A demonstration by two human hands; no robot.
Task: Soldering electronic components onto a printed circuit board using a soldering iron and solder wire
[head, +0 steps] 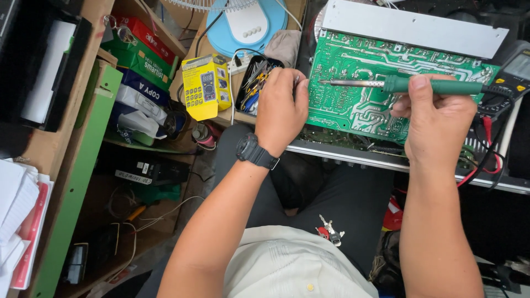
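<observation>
A green circuit board (353, 66) lies solder side up in an open metal chassis (414, 26) in front of me. My right hand (436, 118) grips a soldering iron (397, 84) with a green handle, held level with its metal tip pointing left over the board. My left hand (281, 107), a black watch on its wrist, rests at the board's left edge with fingers curled; what they pinch is hidden.
A black tray of small tools (255, 84) and a yellow boxed multimeter (205, 85) sit left of the board. A multimeter (516, 69) with red and black leads lies at right. Shelves (83, 138) with boxes stand at left. A blue fan base (245, 25) is behind.
</observation>
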